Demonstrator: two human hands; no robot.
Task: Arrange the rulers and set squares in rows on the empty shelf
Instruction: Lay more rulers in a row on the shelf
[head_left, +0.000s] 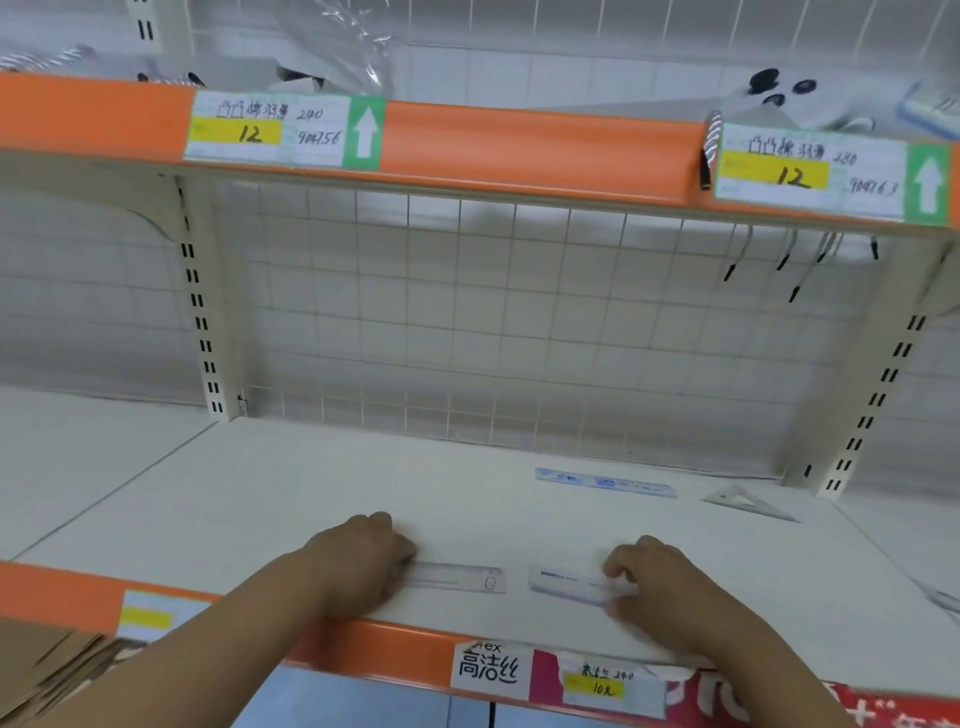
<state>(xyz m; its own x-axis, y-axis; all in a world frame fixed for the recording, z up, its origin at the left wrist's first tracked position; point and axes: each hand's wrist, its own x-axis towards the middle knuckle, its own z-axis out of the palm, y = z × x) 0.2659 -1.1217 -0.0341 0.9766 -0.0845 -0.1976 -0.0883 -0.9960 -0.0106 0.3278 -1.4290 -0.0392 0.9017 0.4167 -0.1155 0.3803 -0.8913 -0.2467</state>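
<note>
White shelf; left hand holds clear ruler, right hand blue-lettered ruler.

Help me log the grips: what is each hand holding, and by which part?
Left hand holds a clear ruler by its left end; right hand holds a second ruler by its right end.

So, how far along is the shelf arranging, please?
Placed at back right: a blue-patterned ruler and a clear triangular set square. In hand: left hand holds a clear plastic ruler, right hand a blue-lettered clear ruler. Most of the white shelf is unfilled.
</note>
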